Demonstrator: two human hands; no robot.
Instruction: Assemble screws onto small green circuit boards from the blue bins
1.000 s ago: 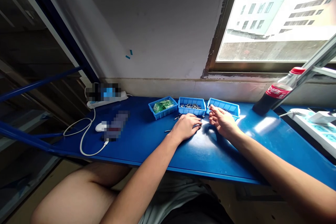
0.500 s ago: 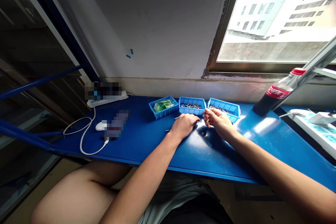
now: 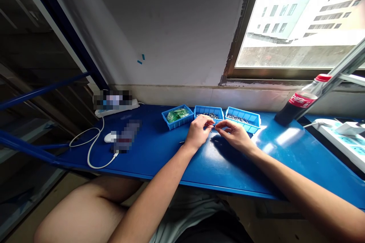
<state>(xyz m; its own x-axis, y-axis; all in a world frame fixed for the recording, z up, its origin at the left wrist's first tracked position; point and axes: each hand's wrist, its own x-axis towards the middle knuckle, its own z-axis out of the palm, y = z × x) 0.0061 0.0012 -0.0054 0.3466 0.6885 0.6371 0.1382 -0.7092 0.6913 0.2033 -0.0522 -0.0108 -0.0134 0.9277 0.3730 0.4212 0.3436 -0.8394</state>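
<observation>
My left hand [image 3: 198,132] and my right hand [image 3: 234,134] meet fingertip to fingertip just above the blue table, both closed in a pinch. A small dark piece shows between the fingertips, too small to name. Right behind my hands stands a blue bin of small metal parts [image 3: 210,115], partly covered by my left fingers. To its right, another blue bin [image 3: 253,125] holds thin, dark, screw-like pieces. The left blue bin [image 3: 178,122] contains green plastic bags [image 3: 177,114]. A short dark metal piece [image 3: 181,142] lies left of my left wrist.
A cola bottle [image 3: 298,102] leans beside a metal bar at the right, near a white power strip [image 3: 352,136]. On the left are a blurred phone-like object [image 3: 127,135], a white mouse-shaped item [image 3: 108,138], a looping white cable [image 3: 89,155] and another power strip [image 3: 119,108].
My left hand has lifted off the table and turned into a pinch. My right hand has shifted slightly left and lower, so the fingertips of both hands now meet.
</observation>
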